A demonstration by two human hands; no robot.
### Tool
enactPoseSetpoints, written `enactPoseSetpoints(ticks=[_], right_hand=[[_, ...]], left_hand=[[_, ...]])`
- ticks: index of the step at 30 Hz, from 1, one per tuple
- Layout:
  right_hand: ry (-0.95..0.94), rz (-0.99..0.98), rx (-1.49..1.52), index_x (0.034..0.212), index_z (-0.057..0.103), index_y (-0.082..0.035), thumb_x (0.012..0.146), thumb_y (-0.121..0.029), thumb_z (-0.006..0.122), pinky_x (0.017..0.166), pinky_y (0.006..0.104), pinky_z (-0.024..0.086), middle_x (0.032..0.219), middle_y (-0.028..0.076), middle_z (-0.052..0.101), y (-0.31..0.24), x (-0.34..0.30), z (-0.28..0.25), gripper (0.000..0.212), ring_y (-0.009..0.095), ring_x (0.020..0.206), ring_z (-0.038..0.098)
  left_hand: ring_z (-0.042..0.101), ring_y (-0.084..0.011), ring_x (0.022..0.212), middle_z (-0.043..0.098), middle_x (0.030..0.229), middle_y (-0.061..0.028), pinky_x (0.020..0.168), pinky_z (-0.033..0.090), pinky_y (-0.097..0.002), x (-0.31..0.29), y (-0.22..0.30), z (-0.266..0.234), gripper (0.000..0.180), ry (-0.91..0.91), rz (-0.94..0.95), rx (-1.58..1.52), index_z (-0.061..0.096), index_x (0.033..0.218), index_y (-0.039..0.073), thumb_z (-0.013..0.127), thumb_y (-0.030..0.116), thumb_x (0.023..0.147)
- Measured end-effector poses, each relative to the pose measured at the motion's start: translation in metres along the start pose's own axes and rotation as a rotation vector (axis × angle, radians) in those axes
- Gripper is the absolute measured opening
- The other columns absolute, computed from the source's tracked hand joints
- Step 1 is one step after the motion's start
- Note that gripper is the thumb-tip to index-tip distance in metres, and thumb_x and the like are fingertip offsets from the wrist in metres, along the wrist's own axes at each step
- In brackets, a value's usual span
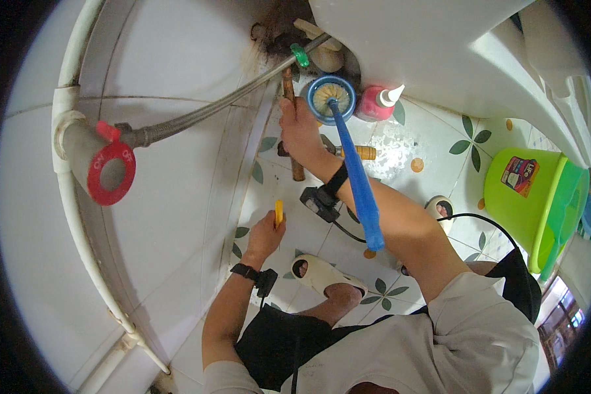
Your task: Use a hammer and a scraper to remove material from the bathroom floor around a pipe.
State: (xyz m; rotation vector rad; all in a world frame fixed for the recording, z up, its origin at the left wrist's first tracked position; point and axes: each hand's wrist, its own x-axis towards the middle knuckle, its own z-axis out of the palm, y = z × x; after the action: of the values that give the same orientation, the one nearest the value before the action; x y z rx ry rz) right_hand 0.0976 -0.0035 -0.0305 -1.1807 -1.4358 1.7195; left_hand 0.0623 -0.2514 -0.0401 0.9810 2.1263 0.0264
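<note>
My right hand (300,128) is closed around a long brown wooden stick (298,172), whose upper end reaches toward the stained wall corner. Close below that hand a tool with a yellow wooden handle (360,152) lies on the floor; its middle is partly covered. My left hand (264,235), lower and near the wall, grips a small yellow-handled tool (279,213); its working end cannot be made out. Beside my right hand a blue toilet brush (361,190) stands tilted in a blue round holder (349,108).
A braided hose (217,102) runs from a red-handled valve (111,174) to a green tap handle (300,55). A pink bottle (372,105) stands by the white toilet base (407,52). At the right is a lime-green bucket (515,190). The patterned floor tiles (400,148) look wet.
</note>
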Motion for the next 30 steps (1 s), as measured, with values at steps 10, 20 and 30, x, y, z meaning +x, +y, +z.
enactPoseSetpoints(ticks=[10,20,30], right_hand=[[0.032,-0.077,-0.019,0.086,0.043,0.000,0.095,-0.025,0.044,0.053,0.0354,0.040,0.064,0.008,0.046,0.000,0.000,0.003,0.027,0.019,0.058,0.049],[0.026,-0.025,-0.109,0.086,0.043,0.001,0.096,-0.026,0.041,0.056,0.0386,0.041,0.064,0.013,0.048,-0.008,0.002,0.002,0.029,0.025,0.059,0.050],[0.021,-0.060,-0.062,0.091,0.044,0.005,0.095,-0.023,0.042,0.059,0.0481,0.042,0.068,0.028,0.052,0.014,0.011,-0.005,0.029,0.045,0.067,0.054]], left_hand=[[0.062,-0.0354,0.068,0.061,0.070,-0.0173,0.061,0.048,-0.0433,0.004,-0.004,0.005,0.033,-0.029,0.003,-0.008,0.050,0.092,0.002,0.052,0.035,0.090],[0.061,-0.0330,0.065,0.060,0.069,-0.0158,0.059,0.047,-0.0432,0.004,-0.003,0.004,0.030,0.001,0.048,0.030,0.049,0.091,0.003,0.052,0.034,0.090],[0.060,-0.0391,0.072,0.061,0.077,-0.0198,0.062,0.048,-0.0467,0.002,0.017,-0.008,0.026,-0.060,-0.023,0.000,0.050,0.091,0.002,0.052,0.029,0.088]])
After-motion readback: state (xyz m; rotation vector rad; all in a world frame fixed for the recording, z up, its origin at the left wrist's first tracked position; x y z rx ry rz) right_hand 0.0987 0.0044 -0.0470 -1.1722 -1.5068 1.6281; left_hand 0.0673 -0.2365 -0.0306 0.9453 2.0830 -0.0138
